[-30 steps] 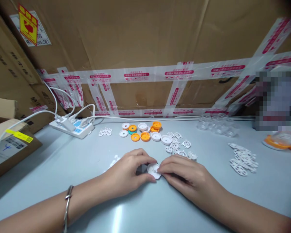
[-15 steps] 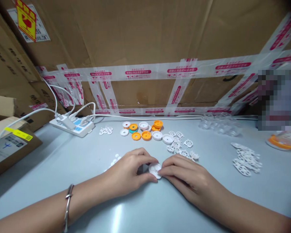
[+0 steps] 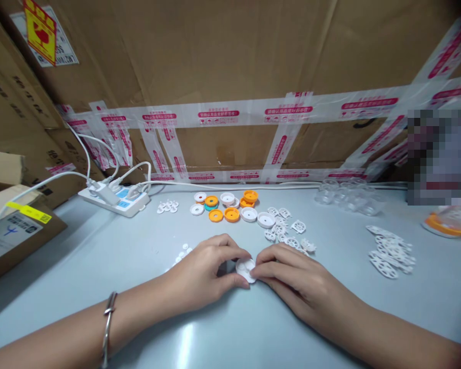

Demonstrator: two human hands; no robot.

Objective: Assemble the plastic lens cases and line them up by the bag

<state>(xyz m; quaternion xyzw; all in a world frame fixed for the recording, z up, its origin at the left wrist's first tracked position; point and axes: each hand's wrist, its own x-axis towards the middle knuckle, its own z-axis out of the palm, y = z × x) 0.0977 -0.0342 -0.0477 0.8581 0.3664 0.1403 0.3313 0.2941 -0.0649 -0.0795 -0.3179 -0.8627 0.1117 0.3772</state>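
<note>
A small white round plastic piece (image 3: 245,270), like a shallow cap, is held near the table surface in front of me. My left hand (image 3: 211,271) grips its left side between thumb and index finger. From the right, my right hand (image 3: 295,282) has its fingertips pinched together over the piece's right part. Whatever is between those fingertips, if anything, is hidden. Beyond my hands lie white spoked plastic parts (image 3: 298,226) in a loose heap. Small white discs (image 3: 185,246) lie partly hidden behind my left hand.
Orange and white round rings (image 3: 231,214) sit farther back, left of the spoked heap. Small white parts (image 3: 168,206) lie near a white power strip (image 3: 117,197). Flat white cut-out plates (image 3: 392,253) and clear plastic cups (image 3: 349,197) are at right. A large cardboard box (image 3: 230,61) walls the back.
</note>
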